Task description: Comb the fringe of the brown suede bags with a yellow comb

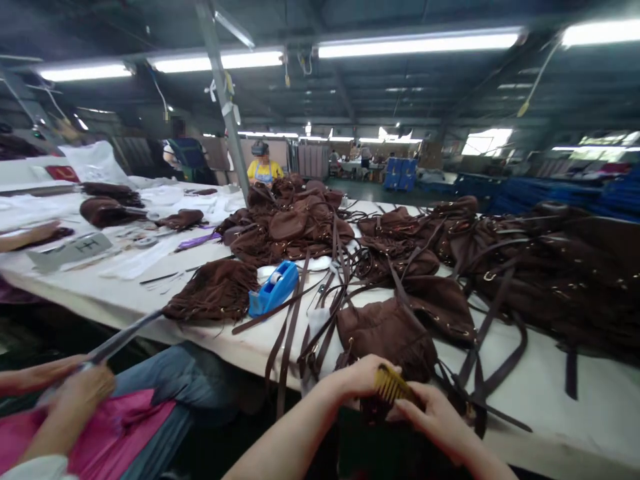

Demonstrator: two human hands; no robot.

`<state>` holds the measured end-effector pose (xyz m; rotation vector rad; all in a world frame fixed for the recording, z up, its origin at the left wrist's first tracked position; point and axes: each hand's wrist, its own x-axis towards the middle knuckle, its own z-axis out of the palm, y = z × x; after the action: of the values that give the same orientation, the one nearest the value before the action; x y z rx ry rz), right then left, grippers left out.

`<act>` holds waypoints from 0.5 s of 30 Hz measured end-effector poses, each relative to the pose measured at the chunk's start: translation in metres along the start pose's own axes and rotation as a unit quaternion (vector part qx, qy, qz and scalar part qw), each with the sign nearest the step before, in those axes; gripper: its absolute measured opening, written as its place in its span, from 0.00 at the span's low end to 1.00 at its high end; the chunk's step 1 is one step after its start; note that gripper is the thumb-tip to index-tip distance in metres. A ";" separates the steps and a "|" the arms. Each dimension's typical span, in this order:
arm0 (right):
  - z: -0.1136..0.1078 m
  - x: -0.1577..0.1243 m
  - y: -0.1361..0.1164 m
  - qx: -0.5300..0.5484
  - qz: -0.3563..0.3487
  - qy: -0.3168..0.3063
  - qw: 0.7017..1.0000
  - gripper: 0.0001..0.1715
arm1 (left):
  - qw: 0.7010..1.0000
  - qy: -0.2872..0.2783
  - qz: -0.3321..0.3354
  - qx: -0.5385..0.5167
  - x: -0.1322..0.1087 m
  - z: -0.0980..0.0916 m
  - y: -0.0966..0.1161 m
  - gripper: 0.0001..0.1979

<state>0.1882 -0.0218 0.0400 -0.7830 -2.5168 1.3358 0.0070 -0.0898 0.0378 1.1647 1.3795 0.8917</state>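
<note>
A yellowish comb [393, 385] has its teeth facing down toward dark brown fringe at the table's front edge. My right hand [443, 420] is closed on the comb's right end, thumb underneath. Just left of it, my left hand [367, 377] is closed at the lower edge of a brown bag [387, 330]; the comb and the bag partly hide its fingertips. The bag lies on the white table with its flap toward me. Long brown straps [475, 380] trail beside my right hand.
Piled brown bags [300, 220] cover the table's middle and right. A blue tape dispenser [274, 288] stands beside a fringed brown piece [215, 290]. At left, a co-worker's hands [85, 390] grip a long strap [127, 337]. Straps [283, 360] hang over the front edge.
</note>
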 end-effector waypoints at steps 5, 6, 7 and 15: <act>0.016 -0.012 -0.019 -0.021 -0.021 -0.038 0.999 0.24 | 0.978 0.173 -0.036 0.108 0.024 -0.001 0.003 0.13; 0.017 -0.018 -0.027 -0.027 -0.037 -0.063 0.997 0.24 | 0.963 0.207 -0.012 0.172 0.023 0.000 0.005 0.12; 0.016 -0.023 -0.034 -0.031 -0.054 -0.078 0.995 0.24 | 0.949 0.208 0.015 0.235 0.019 0.001 0.005 0.11; -0.028 0.020 -0.012 -0.247 -0.085 0.119 0.958 0.25 | 0.836 0.019 0.231 0.497 -0.066 0.055 -0.028 0.17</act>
<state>0.1787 0.0036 0.0645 -0.7331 -2.6654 0.5204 0.0531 -0.1657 0.0194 2.3590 1.6698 0.4648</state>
